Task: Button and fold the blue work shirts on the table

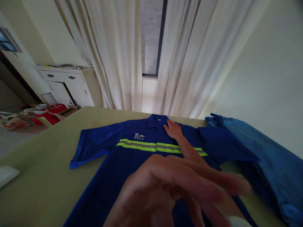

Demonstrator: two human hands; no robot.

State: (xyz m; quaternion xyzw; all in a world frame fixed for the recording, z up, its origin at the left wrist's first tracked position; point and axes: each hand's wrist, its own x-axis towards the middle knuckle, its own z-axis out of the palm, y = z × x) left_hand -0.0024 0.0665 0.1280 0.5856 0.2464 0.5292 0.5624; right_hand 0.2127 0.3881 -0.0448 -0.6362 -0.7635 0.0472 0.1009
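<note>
A dark blue short-sleeved work shirt (134, 164) lies spread face up, its collar at the far end. It has a yellow-green and grey reflective band (137, 145) across the chest and a white printed logo (139, 136). My right hand (174, 130) rests flat on it beside the collar, fingers extended, holding nothing. Close to the camera, my left hand (165, 186) hovers above the lower shirt. Its fingers are loosely bent and apart, pointing right, with no object seen in them. It hides part of the shirt front and my right forearm.
The shirt lies on a greenish-yellow table (42, 189). Blue folded cloth (267, 157) is heaped along the right side, and a white object (8, 175) sits at the left edge. Beyond are curtains (118, 47), a white cabinet (68, 82) and red bags (50, 113) on the floor.
</note>
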